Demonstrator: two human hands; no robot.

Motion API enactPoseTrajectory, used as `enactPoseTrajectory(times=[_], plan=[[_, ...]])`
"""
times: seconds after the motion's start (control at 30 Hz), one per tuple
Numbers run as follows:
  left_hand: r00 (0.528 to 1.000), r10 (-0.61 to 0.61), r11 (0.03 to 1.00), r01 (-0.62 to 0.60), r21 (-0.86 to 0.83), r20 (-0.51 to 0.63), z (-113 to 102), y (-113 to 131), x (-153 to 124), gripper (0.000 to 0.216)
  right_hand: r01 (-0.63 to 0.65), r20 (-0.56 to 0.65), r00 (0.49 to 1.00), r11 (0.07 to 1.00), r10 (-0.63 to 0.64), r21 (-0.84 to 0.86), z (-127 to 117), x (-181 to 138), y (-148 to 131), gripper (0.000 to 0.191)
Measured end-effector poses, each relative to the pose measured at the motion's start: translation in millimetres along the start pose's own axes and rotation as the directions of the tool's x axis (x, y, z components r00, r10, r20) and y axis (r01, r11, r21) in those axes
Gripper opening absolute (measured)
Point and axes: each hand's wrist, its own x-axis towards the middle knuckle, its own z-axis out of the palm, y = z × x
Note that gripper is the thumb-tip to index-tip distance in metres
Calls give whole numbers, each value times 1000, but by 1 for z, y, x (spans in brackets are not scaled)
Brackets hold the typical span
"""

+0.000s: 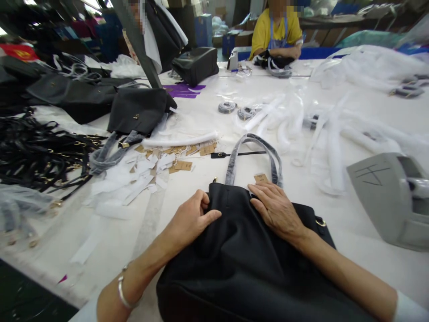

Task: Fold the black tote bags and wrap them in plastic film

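Note:
A black leather handbag (241,259) lies flat on the white table (208,192) right in front of me. Its grey wrapped handle (254,152) loops away from me, with a brown paper tag (261,178) at its base. My left hand (192,217) pinches the bag's top edge on the left side. Flat on the top edge at the right rests my right hand (276,210), fingers spread and touching the tag. A silver bracelet sits on my left wrist.
White paper strips and brown tags (157,165) lie left of the bag. Black straps (36,152) pile at far left, more black bags (137,109) behind. White foam wrapping (321,120) spreads right. A grey machine (392,197) stands at right. A person in yellow (276,31) works across the table.

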Motion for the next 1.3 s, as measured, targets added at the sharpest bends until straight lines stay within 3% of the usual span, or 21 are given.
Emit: enactPoseTrajectory(times=[0.1, 0.2, 0.33, 0.47, 0.6, 0.67, 0.73, 0.8, 0.87, 0.97, 1.07, 1.1, 1.17, 1.23, 1.3], plan=[[987, -153, 981, 158, -114, 51, -3, -6, -5, 41, 6, -19, 1000, 1000, -6, 30, 1, -1, 1, 35], [970, -191, 968, 212, -135, 148, -7, -13, -5, 47, 14, -17, 1000, 999, -14, 38, 3, -3, 5, 35], [984, -142, 990, 139, 35, 105, -1, -10, 6, 48, 38, -32, 999, 999, -37, 36, 7, -3, 8, 35], [994, -94, 955, 77, 285, 47, 3, 2, 23, 36, 52, -49, 998, 998, -50, 29, 7, -4, 8, 35], [992, -98, 942, 67, 328, 78, -1, 17, 21, 24, 52, -67, 997, 997, -49, 53, 9, -5, 10, 34], [1000, -15, 927, 4, 376, 26, -1, 32, 12, 23, 41, -91, 995, 995, -33, 92, 9, -6, 13, 35], [990, 142, 884, -117, 452, -23, 1, 52, 2, 22, 26, -134, 991, 990, -7, 141, 9, -8, 15, 35], [958, 285, 830, -246, 500, -2, 6, 73, -5, 20, -1, -169, 985, 982, 34, 190, 8, -9, 16, 36], [935, 346, 803, -337, 491, 75, 11, 85, -7, 19, -40, -182, 980, 971, 84, 235, 6, -10, 15, 38], [958, 265, 884, -288, 368, 114, 16, 80, 4, 21, -67, -180, 976, 958, 121, 280, 4, -11, 13, 41], [999, 4, 999, -2, -36, 53, 17, 49, 24, 22, -53, -171, 980, 959, 104, 279, 3, -11, 12, 42], [992, -88, 960, 109, -256, 90, 18, 36, 29, 23, -43, -172, 981, 962, 92, 270, 3, -10, 12, 42], [957, -208, 699, 291, -654, 203, 19, 13, 36, 33, -7, -163, 985, 970, 48, 243, 3, -9, 14, 41], [935, -207, 442, 352, -825, 288, 20, -2, 35, 42, 29, -147, 989, 976, 3, 216, 3, -8, 15, 40], [939, -182, 383, 340, -859, 291, 19, -8, 29, 47, 26, -128, 992, 979, 0, 202, 4, -8, 16, 39]])
